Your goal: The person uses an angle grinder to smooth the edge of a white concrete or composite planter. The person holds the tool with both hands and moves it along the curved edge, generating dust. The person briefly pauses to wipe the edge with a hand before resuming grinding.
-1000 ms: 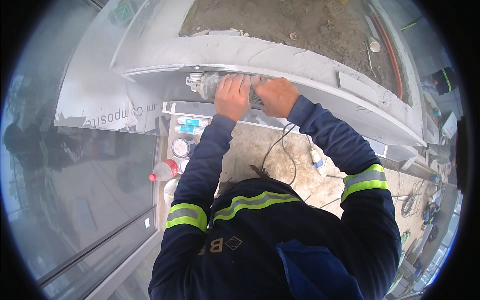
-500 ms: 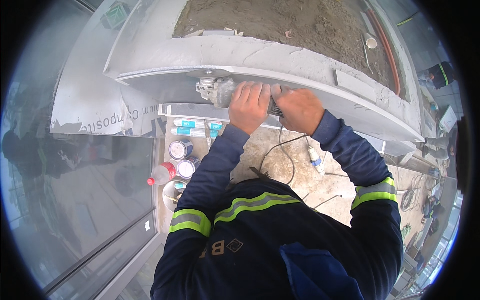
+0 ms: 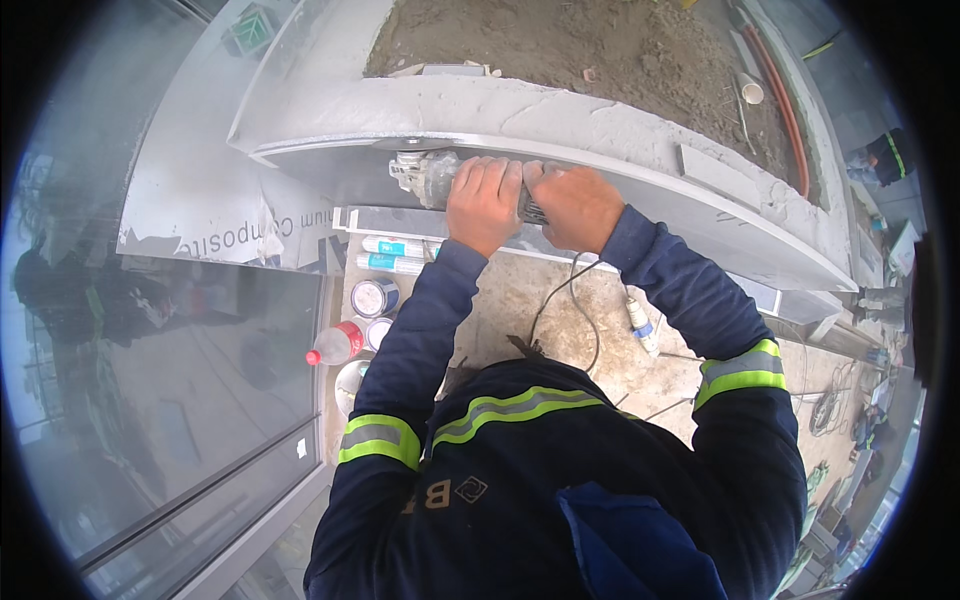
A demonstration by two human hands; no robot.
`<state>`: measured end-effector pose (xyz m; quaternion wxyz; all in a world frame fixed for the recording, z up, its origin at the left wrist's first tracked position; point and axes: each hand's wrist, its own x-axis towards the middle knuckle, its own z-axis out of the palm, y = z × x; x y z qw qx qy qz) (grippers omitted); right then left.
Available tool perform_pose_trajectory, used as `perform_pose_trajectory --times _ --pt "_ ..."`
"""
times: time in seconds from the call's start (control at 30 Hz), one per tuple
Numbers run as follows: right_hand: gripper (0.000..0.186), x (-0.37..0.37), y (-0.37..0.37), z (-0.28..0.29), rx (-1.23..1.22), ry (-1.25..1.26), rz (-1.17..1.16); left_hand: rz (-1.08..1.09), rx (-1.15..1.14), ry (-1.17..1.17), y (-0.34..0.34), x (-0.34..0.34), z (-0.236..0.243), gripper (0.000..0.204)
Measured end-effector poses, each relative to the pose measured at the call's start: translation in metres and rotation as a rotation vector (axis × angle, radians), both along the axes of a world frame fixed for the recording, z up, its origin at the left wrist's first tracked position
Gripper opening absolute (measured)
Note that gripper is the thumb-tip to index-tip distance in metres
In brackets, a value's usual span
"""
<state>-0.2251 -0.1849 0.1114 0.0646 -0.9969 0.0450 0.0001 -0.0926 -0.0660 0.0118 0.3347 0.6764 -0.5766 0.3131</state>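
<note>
Head view, the only one: my left hand (image 3: 485, 203) is wrapped round the grinder (image 3: 428, 178) just behind its head, my right hand (image 3: 575, 207) gripping the back end, fingers closed on it both sides. Grinder sits crosswise, head toward my left, disc (image 3: 410, 144) up at the edge of the grey board (image 3: 740, 240) below the white ledge (image 3: 600, 118). Change: half a second ago the disc showed nearly whole; now less of it shows and the head sits a bit further left along the board, though my view has shifted too. I take that as the disc going back into the edge, so the work looks ongoing; can't tell if it's spinning. Grip looks the same. My left sleeve (image 3: 420, 310) now covers more of the cans (image 3: 374, 298). Tubes (image 3: 390, 263) and a red-capped bottle (image 3: 338, 343) are near them, left side. White-and-blue connector (image 3: 640, 322) lies on the floor (image 3: 510, 290), well apart from the disc. Sand (image 3: 570, 45) beyond the ledge.
</note>
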Motion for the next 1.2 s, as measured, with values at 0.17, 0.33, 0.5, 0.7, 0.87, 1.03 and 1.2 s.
perform_pose_trajectory --times 0.17,0.33,0.5,0.7,0.87,1.03,1.2 --pt "0.039 -0.040 -0.005 0.020 -0.007 0.082 -0.067 -0.026 -0.031 0.012 -0.013 -0.040 0.013 0.032" --pt "0.040 -0.042 -0.005 0.018 -0.021 0.016 -0.059 -0.027 -0.030 0.022 -0.014 -0.041 0.011 0.030" --pt "0.041 -0.022 -0.008 0.001 0.021 -0.019 -0.034 -0.007 -0.024 0.004 -0.012 -0.021 0.004 0.029" --pt "0.038 0.012 -0.010 -0.014 0.044 -0.008 0.046 0.020 -0.011 -0.021 -0.007 0.013 -0.012 0.032" --pt "0.037 -0.002 -0.006 -0.005 0.037 -0.025 0.004 -0.001 -0.022 -0.001 -0.006 -0.002 -0.004 0.032" --pt "0.040 -0.045 -0.009 0.018 0.000 0.012 -0.044 -0.025 -0.025 -0.004 -0.019 -0.042 0.011 0.029" --pt "0.054 -0.047 -0.014 0.008 -0.015 0.023 -0.051 -0.016 -0.023 -0.007 -0.018 -0.045 0.011 0.028"
